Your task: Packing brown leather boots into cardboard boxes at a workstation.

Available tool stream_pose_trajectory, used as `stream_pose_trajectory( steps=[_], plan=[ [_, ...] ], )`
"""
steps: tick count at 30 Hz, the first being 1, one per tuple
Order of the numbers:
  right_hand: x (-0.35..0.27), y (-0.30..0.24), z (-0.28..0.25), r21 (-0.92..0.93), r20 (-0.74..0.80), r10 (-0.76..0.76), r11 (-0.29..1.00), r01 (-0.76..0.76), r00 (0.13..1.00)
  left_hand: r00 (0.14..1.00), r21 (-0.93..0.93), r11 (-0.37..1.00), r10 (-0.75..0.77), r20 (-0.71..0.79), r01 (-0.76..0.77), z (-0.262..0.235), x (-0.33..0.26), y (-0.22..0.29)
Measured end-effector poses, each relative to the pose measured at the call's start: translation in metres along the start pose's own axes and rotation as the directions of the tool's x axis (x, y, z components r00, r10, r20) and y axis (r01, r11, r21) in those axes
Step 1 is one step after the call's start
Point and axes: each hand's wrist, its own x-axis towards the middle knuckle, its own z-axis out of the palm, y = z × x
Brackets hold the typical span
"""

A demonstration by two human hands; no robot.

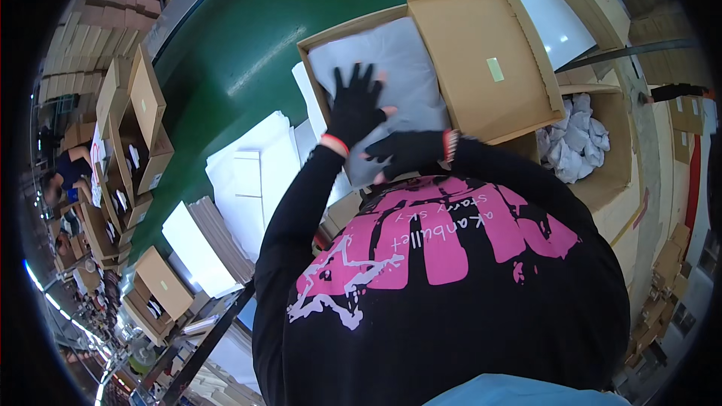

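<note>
An opened brown cardboard box (pixel 357 26) lies before me, its lid (pixel 481 60) folded back to the right with a pale green sticker on it. Grey-white wrapping paper (pixel 402 49) fills the box and covers whatever is under it. My left hand (pixel 356 109), in a black glove with bare fingertips, rests flat on the paper with fingers spread. Closer to my body, my right hand (pixel 408 153), gloved the same way, lies across the near part of the paper, fingers stretched out to the left. Neither hand grips anything that shows.
A green conveyor belt (pixel 218 83) runs beyond the box. On the left are white paper sheets (pixel 252 180), a cardboard stack (pixel 214 237) and opened boxes (pixel 135 143). At the right, a carton (pixel 613 135) holds crumpled white paper (pixel 575 143). Another person (pixel 71 173) is at far left.
</note>
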Motion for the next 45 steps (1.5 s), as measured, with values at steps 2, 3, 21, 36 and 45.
stream_pose_trajectory(
  steps=[2,3,21,36,45],
  plan=[
    [-0.013,0.003,-0.029,0.316,-0.016,0.037,0.948,-0.030,0.999,0.978,0.132,0.978,-0.141,-0.156,0.162,0.008,-0.014,-0.015],
    [-0.039,0.025,-0.055,0.074,-0.341,-0.154,0.979,0.190,0.928,0.973,0.103,0.974,-0.185,-0.140,0.200,-0.009,-0.013,-0.014],
    [-0.083,-0.087,-0.055,0.300,-0.376,-0.116,0.924,0.239,0.920,0.835,-0.701,-0.682,-0.251,0.490,0.207,-0.071,-0.121,-0.013],
    [-0.033,0.119,0.009,0.614,-0.568,0.510,0.786,-0.080,0.646,0.931,-0.966,0.015,-0.272,0.245,0.258,-0.015,-0.123,-0.006],
    [-0.186,0.060,-0.151,0.342,-0.737,0.108,0.911,0.231,0.667,0.974,-0.974,-0.210,-0.187,0.126,0.086,-0.006,-0.005,0.102]
  ],
)
